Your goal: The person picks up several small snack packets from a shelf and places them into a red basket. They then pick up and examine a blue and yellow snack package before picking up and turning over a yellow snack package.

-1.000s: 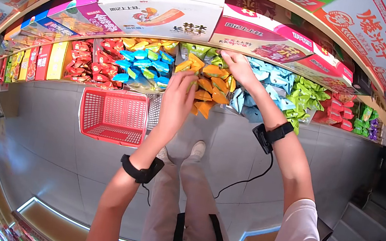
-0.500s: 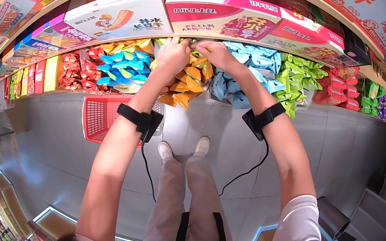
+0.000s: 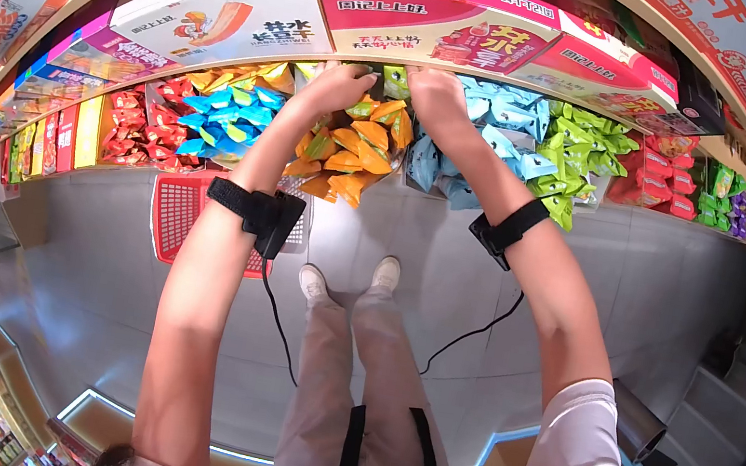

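Both of my hands reach in under the shelf edge, over the rear of the orange snack packets (image 3: 360, 158). My left hand (image 3: 339, 89) is at the left rear of that pile, its thumb and fingers apart with nothing seen in them. My right hand (image 3: 437, 102) is at the right rear, beside the light blue packets (image 3: 508, 118); its fingertips are hidden at the shelf edge. Between the two hands lies a yellow-green packet (image 3: 395, 82). Both forearms wear black straps with small devices and cables.
Just above my hands, large snack boxes (image 3: 434, 33) line the shelf. Blue packets (image 3: 230, 118) and red packets (image 3: 148, 124) lie left, green packets (image 3: 576, 153) right. A red basket (image 3: 180, 217) stands on the floor below my left forearm.
My hands were close together at the rear of the orange packets and have moved apart. The left went left and the right a little right, so the yellow-green packet between them shows more.
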The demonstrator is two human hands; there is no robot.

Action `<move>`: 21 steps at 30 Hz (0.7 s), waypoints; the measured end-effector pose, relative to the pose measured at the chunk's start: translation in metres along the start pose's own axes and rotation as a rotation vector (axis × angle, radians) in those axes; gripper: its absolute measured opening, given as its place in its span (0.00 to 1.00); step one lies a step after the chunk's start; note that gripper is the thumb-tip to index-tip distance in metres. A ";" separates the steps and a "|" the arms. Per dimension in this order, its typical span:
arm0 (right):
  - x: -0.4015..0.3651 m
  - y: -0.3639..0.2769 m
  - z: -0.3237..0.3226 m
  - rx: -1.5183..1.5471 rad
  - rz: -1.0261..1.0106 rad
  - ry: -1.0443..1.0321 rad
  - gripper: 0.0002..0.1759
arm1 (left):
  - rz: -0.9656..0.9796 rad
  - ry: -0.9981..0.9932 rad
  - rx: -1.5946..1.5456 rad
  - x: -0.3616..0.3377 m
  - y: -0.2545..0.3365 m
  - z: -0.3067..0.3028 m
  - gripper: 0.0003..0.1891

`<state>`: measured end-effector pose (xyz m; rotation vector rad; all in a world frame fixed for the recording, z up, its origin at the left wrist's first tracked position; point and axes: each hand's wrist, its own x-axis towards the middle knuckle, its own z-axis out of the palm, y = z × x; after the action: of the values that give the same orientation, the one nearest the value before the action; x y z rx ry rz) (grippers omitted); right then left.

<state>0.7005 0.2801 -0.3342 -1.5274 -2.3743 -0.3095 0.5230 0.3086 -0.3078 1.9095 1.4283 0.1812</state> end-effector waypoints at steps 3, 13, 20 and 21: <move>-0.001 0.000 -0.001 -0.085 -0.017 0.051 0.12 | -0.044 0.026 -0.082 0.000 -0.006 0.000 0.23; -0.002 0.001 -0.013 -0.053 -0.067 -0.043 0.19 | 0.012 -0.022 -0.032 0.001 -0.014 -0.005 0.21; -0.004 -0.004 -0.026 -0.029 -0.024 -0.173 0.19 | 0.059 -0.056 0.060 -0.002 -0.012 -0.011 0.21; -0.004 -0.004 -0.026 0.002 -0.024 -0.165 0.19 | 0.069 -0.041 0.089 -0.002 -0.011 -0.011 0.21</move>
<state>0.7020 0.2660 -0.3114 -1.5807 -2.5188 -0.1922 0.5082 0.3132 -0.3066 2.0243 1.3651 0.1117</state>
